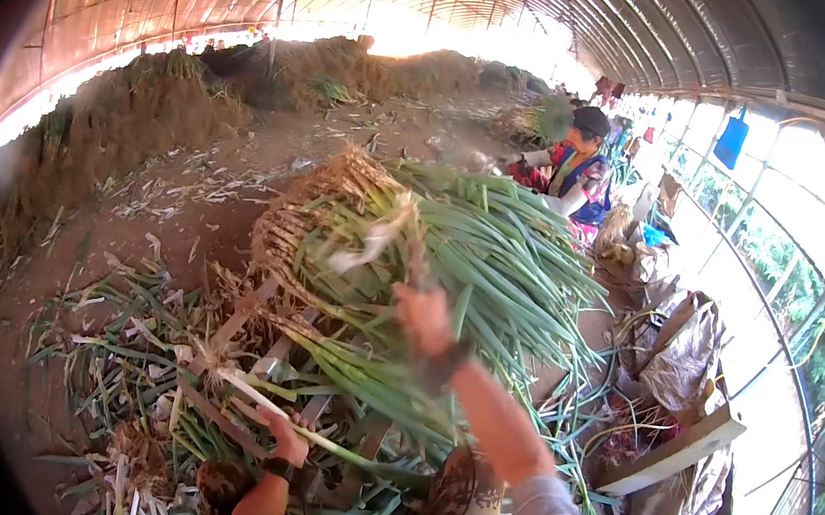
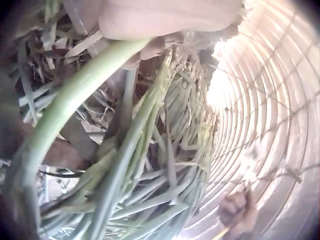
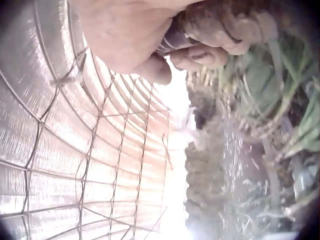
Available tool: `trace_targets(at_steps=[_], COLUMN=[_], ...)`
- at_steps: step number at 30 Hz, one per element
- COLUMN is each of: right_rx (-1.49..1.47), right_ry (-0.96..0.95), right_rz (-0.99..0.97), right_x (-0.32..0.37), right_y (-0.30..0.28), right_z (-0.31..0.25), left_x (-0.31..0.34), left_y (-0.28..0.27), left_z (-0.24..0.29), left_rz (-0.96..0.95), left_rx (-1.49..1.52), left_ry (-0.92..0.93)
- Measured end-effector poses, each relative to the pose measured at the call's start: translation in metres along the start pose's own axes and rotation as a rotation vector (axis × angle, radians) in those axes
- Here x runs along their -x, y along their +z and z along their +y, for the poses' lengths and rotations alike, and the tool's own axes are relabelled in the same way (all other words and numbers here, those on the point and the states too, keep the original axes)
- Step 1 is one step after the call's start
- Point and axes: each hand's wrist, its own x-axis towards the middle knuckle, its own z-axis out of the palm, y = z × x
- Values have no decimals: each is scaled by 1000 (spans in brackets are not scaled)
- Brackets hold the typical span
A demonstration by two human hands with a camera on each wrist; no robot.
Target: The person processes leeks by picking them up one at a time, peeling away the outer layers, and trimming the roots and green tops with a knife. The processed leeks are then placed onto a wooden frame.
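Observation:
My left hand (image 1: 285, 437) grips a long green onion (image 1: 262, 401) partway along its stalk, low in the head view. Its pale root end points up and left, its green leaves trail right. In the left wrist view the thick green stalk (image 2: 82, 85) emerges below the fingers. Blurred by motion, my right hand (image 1: 423, 321) is raised over the big heap of green onions (image 1: 495, 236), roots left and leaves right. Its curled fingers (image 3: 205, 55) hold a ragged strip (image 1: 401, 226), whitish and brown, whose kind I cannot tell.
Loose leaves and peelings (image 1: 136, 349) litter the ground at left. Another person (image 1: 583, 165) sits beyond the heap at right. A wooden board (image 1: 674, 451) and crumpled sacks (image 1: 678, 361) lie along the right wall. Onion piles (image 1: 136, 118) line the far left under the arched roof.

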Motion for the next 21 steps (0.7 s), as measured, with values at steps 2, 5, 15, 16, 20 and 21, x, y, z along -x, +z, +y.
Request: trace_targets(at_steps=[2,5,15,16,20,21], right_rx=[379,1265,1333,1285,1297,1294], right_ry=[-309,-377,-184,-211,-248,-233], right_rz=[-230,-378,-612,-629,-665,-683], right_x=[-13,24,63,62,44,38], right_y=[-41,-68,-113,-107,-70,-59], right_z=[0,1,107,101,100,98], left_x=[-1,4,212,231,301,304], left_y=[-4,12,183,184,162,145], left_z=[12,78,412,449,550,566], left_rz=[-41,-267,79,62,395,428], left_rx=[-4,27,-523,-502,-1090,-1213], left_ry=[89,289,1369,1348,1292,1235])
